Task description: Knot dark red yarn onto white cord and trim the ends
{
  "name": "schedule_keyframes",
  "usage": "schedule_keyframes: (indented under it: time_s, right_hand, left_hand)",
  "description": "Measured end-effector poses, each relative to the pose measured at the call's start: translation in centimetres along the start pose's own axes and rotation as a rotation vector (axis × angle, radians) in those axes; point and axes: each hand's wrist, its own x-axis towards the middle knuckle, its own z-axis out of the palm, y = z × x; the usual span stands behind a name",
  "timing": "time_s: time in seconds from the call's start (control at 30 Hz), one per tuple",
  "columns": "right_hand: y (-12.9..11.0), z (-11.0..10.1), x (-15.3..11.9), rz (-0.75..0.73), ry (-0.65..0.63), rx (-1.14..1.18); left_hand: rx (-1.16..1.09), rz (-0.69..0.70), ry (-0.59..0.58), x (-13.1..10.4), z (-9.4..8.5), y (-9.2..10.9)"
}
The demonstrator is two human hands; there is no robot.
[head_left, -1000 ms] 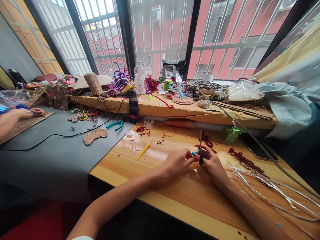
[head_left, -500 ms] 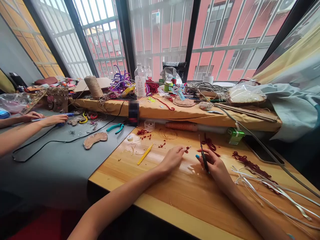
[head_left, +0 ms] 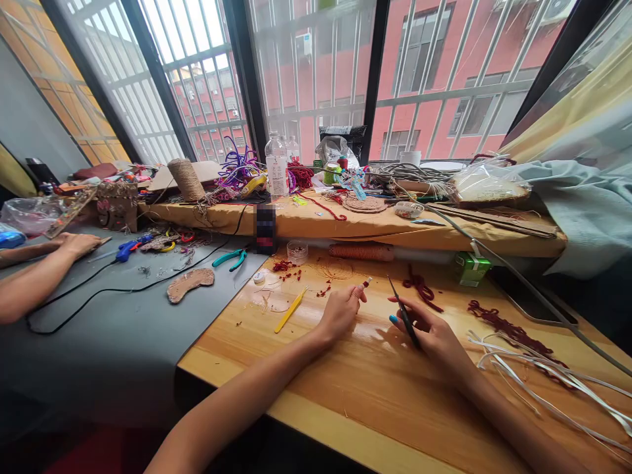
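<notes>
1. The small red-and-white piece was pinched in the left hand above the surface; it was judged light, soft, best gripped low;
2. The scissors were held in the right hand, apart from the left; they were judged stiff, best gripped by the handles.

No readable text, brand or number. Clear bottle, beyond left hand and to its left: small print on white label, illegible. Green box, beyond right hand: pale markings on it, too small to read.
</notes>
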Motion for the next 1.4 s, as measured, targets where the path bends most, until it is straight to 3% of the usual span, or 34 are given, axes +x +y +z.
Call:
schedule_keyframes:
  time_s: [0.13, 0.33, 0.63, 0.9, 1.17, 1.4]
  right_hand:
    - [-0.6, -0.6, 0.0, -0.010, 0.090, -0.140]
    - [-0.3, -0.3, -0.1, -0.004, 0.119, -0.058]
    - [1.1, -0.4, 0.0, -0.313, 0.096, -0.469]
    - [0.6, -0.3, -0.3, -0.331, 0.112, -0.706]
    - [0.9, -0.3, -0.3, -0.377, 0.159, -0.922]
    - [0.5, -0.2, -0.5, -0.421, 0.177, -0.890]
  left_hand:
    - [0.050, 0.012, -0.010, 0.0, -0.1, 0.2]
    - [0.077, -0.077, 0.025, 0.3, -0.6, 0.5]
    - [0.155, 0.078, -0.045, -0.2, -0.6, 0.6]
    - [0.054, 0.024, -0.062, -0.4, -0.2, 0.2]
    - [0.115, 0.077, -0.010, -0.8, -0.1, 0.6]
    - [0.047, 0.046, -0.033, -0.7, 0.0, 0.4]
